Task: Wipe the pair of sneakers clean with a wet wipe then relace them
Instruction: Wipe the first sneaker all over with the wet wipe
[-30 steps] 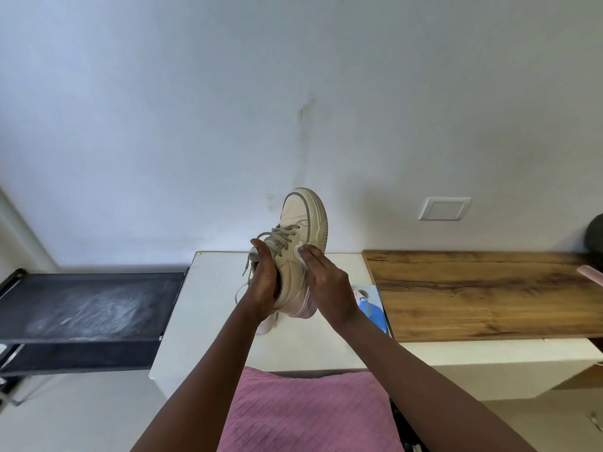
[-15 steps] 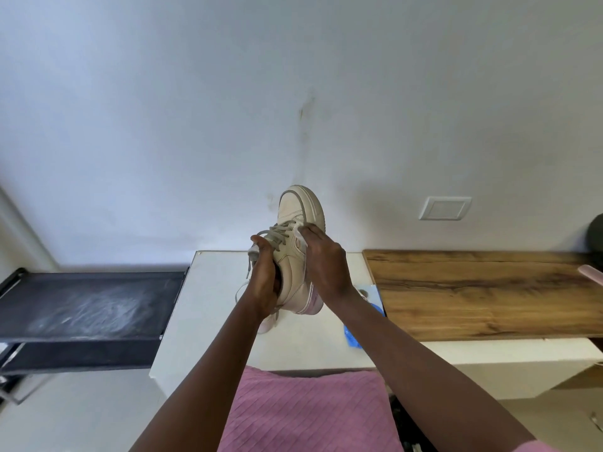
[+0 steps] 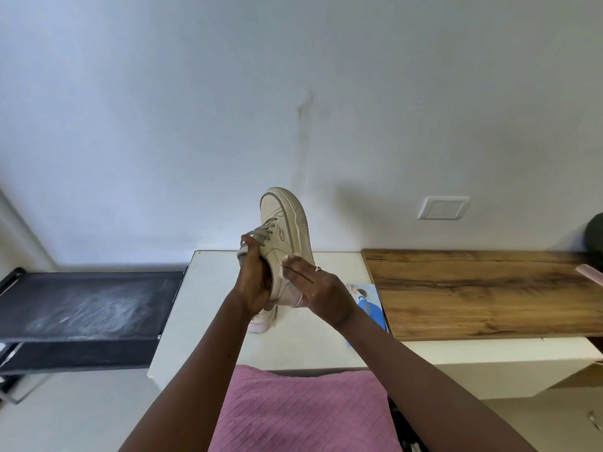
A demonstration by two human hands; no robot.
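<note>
Right hand (image 3: 322,291) has slid wipe (image 3: 284,265) down sneaker (image 3: 288,223) (left hand (image 3: 257,282) grips).

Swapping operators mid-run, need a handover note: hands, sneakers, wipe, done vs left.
Left hand: grips the beige sneaker near its collar, toe up, above the white table.
Right hand: flat fingers press a wet wipe on the sneaker's side.
Second sneaker: on the table under the hands. A blue pack, likely wipes, lies to its right.
Done: wiping of the held sneaker is underway; how much is clean cannot be told.
Left: finish it, wipe the second, relace both. The laces are threaded on the held one.
</note>
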